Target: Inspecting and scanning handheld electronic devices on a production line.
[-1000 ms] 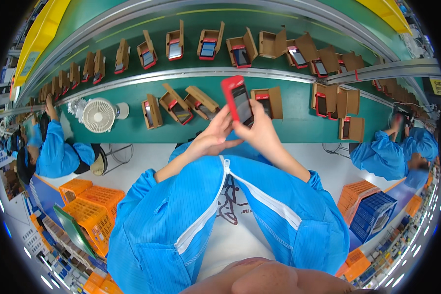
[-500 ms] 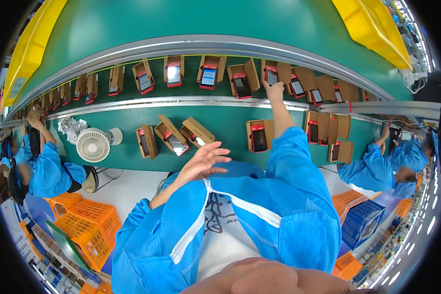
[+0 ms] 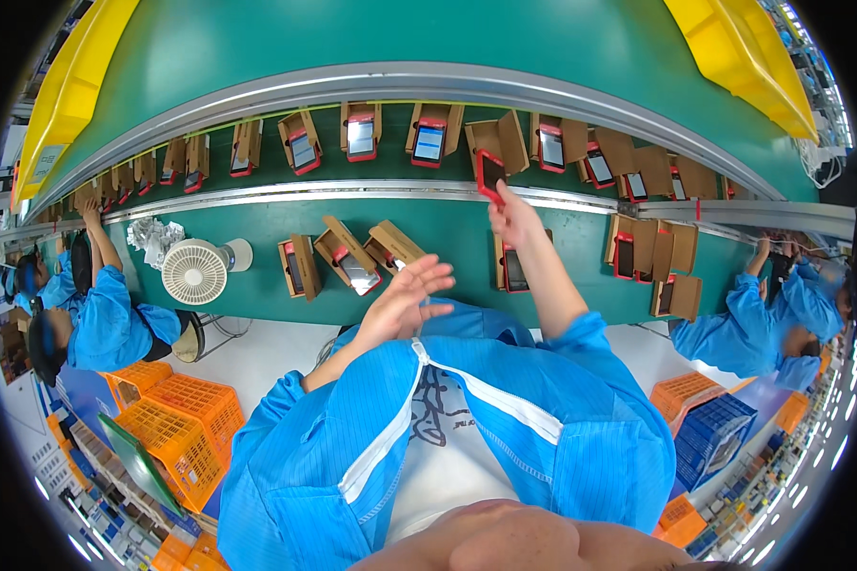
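In my right hand (image 3: 516, 221) is a red handheld device (image 3: 490, 174) with a dark screen, gripped by its lower end. The device is tilted just in front of an open cardboard box (image 3: 510, 136) in the far row. Below my right forearm, another open box with a red device (image 3: 515, 270) lies on the green table (image 3: 448, 233). My left hand (image 3: 408, 297) hovers over the table's near edge, fingers apart and holding nothing. Closest to it are open boxes, one with a bright-screened red device (image 3: 360, 274) inside and another (image 3: 392, 247) beside that.
A metal rail (image 3: 352, 190) separates the near table from the far row of boxed devices. A white fan (image 3: 196, 271) and crumpled silvery wrapping (image 3: 152, 238) sit at left. More open boxes (image 3: 674, 249) stand at right. Co-workers in blue (image 3: 114, 324) sit at both sides.
My right hand has moved left from one far-row box to its neighbour and now holds the red device with the dark screen out of it. My left hand stays open near the table edge.
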Tool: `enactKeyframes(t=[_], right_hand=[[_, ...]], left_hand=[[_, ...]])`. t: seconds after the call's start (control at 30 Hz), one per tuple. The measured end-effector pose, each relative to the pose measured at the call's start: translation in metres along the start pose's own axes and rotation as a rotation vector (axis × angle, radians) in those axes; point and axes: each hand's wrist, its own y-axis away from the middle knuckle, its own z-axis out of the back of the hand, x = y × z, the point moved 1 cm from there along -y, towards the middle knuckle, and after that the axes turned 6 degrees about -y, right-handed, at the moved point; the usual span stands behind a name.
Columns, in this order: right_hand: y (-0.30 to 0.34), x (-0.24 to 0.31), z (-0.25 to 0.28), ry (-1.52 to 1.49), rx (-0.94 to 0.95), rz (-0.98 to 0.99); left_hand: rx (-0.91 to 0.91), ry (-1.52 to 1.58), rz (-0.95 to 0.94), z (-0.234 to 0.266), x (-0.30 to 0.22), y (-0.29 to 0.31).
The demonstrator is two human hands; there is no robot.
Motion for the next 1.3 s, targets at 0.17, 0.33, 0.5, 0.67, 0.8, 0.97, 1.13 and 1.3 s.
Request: enactKeyframes(t=[0.17, 0.33, 0.5, 0.67, 0.8, 0.97, 1.13, 1.3], right_hand=[[0.181, -0.067, -0.038, 0.192, 0.432, -0.129], [0.243, -0.114, -0.041, 0.367, 0.419, -0.03], [0.259, -0.099, -0.021, 0.827, 0.449, 0.21], [0.256, -0.086, -0.022, 0.555, 0.497, 0.61], [0.265, -0.099, -0.033, 0.333, 0.586, 0.397], [0.271, -0.098, -0.032, 0.357, 0.62, 0.417], [0.277, -0.096, -0.026, 0.402, 0.676, 0.414], [0.28, -0.095, -0.026, 0.382, 0.709, 0.369]], left_hand=[[-0.101, 0.028, -0.086, -0.007, 0.031, 0.005], [-0.025, 0.095, -0.022, -0.05, 0.03, 0.026], [0.045, -0.075, -0.086, -0.056, 0.042, 0.047], [0.003, -0.13, -0.031, -0.064, 0.043, 0.06], [0.082, 0.023, 0.05, -0.07, 0.042, 0.065], [0.145, -0.111, 0.046, -0.073, 0.035, 0.069], [0.117, -0.242, 0.047, -0.086, 0.03, 0.075], [0.12, -0.274, 0.058, -0.08, 0.029, 0.073]])
